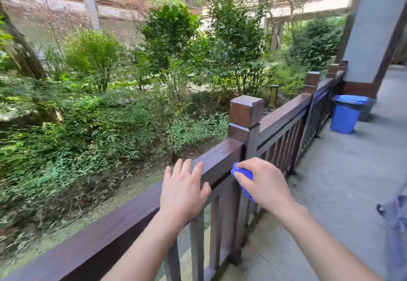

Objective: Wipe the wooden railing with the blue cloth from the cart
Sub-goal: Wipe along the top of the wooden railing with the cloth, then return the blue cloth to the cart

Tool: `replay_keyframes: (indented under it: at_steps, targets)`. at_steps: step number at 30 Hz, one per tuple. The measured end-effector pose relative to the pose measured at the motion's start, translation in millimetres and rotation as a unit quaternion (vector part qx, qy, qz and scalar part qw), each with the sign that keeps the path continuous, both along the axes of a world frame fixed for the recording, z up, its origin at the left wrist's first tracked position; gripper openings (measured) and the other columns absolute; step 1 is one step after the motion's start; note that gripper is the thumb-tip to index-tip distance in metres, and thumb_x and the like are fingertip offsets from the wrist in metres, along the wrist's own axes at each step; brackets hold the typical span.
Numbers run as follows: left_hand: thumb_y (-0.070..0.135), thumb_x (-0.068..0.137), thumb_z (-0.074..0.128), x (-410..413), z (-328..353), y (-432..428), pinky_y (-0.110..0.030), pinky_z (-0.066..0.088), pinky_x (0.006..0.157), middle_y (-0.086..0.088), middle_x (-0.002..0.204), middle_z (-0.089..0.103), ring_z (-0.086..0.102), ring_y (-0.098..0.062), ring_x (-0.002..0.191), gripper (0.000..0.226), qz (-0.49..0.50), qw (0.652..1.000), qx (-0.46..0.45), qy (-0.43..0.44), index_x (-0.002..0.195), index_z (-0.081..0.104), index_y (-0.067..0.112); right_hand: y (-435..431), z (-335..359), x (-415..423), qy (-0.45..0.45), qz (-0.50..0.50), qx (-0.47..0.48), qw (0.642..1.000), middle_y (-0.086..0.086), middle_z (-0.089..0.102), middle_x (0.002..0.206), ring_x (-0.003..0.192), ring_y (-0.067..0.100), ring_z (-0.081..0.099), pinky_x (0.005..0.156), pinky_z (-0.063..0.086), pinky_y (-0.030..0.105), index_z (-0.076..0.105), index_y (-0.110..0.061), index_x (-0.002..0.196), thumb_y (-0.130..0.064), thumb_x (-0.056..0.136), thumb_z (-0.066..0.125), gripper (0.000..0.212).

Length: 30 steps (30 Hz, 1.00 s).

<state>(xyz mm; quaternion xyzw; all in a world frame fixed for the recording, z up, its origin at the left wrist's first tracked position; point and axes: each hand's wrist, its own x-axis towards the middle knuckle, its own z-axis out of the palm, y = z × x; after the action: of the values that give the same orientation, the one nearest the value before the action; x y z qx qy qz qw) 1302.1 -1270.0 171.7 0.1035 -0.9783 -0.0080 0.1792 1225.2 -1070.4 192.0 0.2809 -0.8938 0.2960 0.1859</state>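
A dark brown wooden railing [123,228] runs from the lower left up to a square post [245,113] and on toward the back right. My left hand [182,190] lies flat on the top rail with fingers spread, holding nothing. My right hand [266,181] is closed around a bunched blue cloth [242,174], pressed against the inner side of the rail just before the post. Most of the cloth is hidden under my fingers.
A blue bin [346,113] stands by the railing farther along the grey paved walkway [330,192]. A grey pillar [374,27] rises at the right. Part of a blurred grey object [394,221] shows at the right edge. Shrubs and trees fill the ground beyond the railing.
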Motion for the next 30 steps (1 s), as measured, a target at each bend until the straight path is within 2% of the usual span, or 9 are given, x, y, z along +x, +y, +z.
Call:
replay_keyframes:
  at_steps: [3,8,13,18,23,30]
  targets:
    - [0.053,0.097,0.041,-44.3,-2.4,40.9,-0.05,0.024,0.121,-0.007,0.157,0.04,0.028,-0.028,0.148,0.06,-0.03,1.0,-0.002,-0.007,0.151,0.037,0.027,45.5,-6.0,-35.3,0.008,-0.044,0.013,0.999,-0.01,0.068,0.1,0.095,0.016,0.061,0.07,0.033,0.022,0.07,-0.03,0.099,-0.039,0.085,0.061,0.02]
    - [0.052,0.098,0.04,-112.2,-4.7,111.2,-0.048,0.023,0.121,-0.006,0.158,0.038,0.029,-0.027,0.148,0.06,-0.069,0.998,0.0,-0.005,0.153,0.035,0.028,121.5,-12.3,-88.3,-0.009,-0.084,0.006,0.996,-0.008,0.068,0.099,0.095,0.02,0.061,0.073,0.043,0.027,0.071,-0.029,0.096,-0.037,0.084,0.063,0.017]
    - [0.052,0.099,0.039,-171.1,-10.5,181.7,-0.046,0.025,0.12,-0.004,0.159,0.035,0.026,-0.025,0.149,0.06,-0.119,0.993,0.007,-0.018,0.154,0.031,0.029,197.9,-14.8,-127.4,-0.003,-0.13,0.025,0.991,-0.006,0.068,0.103,0.097,0.021,0.061,0.071,0.036,0.024,0.07,-0.029,0.101,-0.04,0.085,0.062,0.021]
    - [0.052,0.099,0.041,-225.8,-19.1,239.4,-0.046,0.025,0.119,-0.001,0.156,0.037,0.027,-0.023,0.147,0.06,-0.17,0.985,0.012,-0.036,0.154,0.032,0.029,259.4,-22.0,-158.2,-0.002,-0.188,0.033,0.982,-0.005,0.067,0.097,0.096,0.021,0.062,0.066,0.034,0.026,0.07,-0.029,0.099,-0.042,0.085,0.061,0.021]
    - [0.052,0.099,0.039,-291.0,-28.6,284.4,-0.045,0.027,0.119,0.0,0.153,0.04,0.03,-0.023,0.146,0.058,-0.218,0.975,0.016,-0.036,0.153,0.033,0.03,302.4,-30.8,-200.0,-0.018,-0.217,0.041,0.975,-0.002,0.068,0.095,0.096,0.024,0.062,0.074,0.048,0.035,0.07,-0.025,0.097,-0.04,0.085,0.061,0.021]
    - [0.051,0.098,0.04,-404.4,-49.2,325.9,-0.048,0.025,0.121,-0.001,0.154,0.039,0.028,-0.024,0.148,0.059,-0.257,0.965,0.032,-0.053,0.153,0.034,0.03,342.4,-42.4,-288.0,-0.042,-0.261,0.034,0.964,-0.004,0.066,0.093,0.092,0.021,0.06,0.075,0.048,0.036,0.069,-0.026,0.092,-0.037,0.086,0.059,0.016]
